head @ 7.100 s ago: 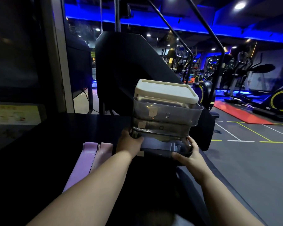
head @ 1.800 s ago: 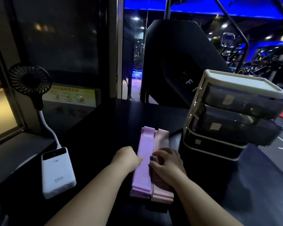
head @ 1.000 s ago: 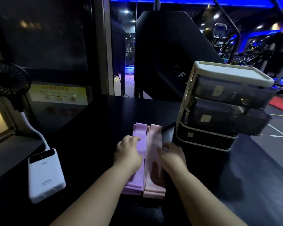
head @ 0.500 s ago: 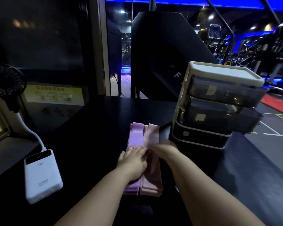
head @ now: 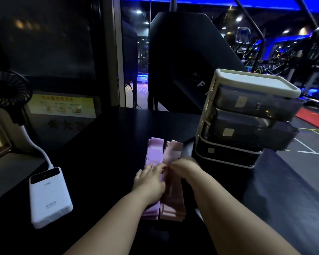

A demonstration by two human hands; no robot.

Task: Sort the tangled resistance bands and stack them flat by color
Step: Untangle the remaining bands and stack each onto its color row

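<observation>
Two flat stacks of resistance bands lie side by side on the black table [head: 103, 144]. The purple stack [head: 154, 153] is on the left and the pink stack [head: 173, 150] touches its right side. My left hand [head: 149, 182] rests flat on the purple stack with straight fingers. My right hand [head: 180, 167] lies over the pink stack, its fingers curled toward the seam between the two stacks; whether it pinches a band is hidden.
A three-drawer organiser [head: 247, 124] with a cream top stands just right of the bands. A white power bank [head: 49, 196] with a black clip fan [head: 7, 92] on a white neck sits at the left. Gym machines fill the background.
Seven seconds ago both hands held the drawer organiser; it now stands on the table. Over the last second both hands slid together on the bands, meeting at the seam.
</observation>
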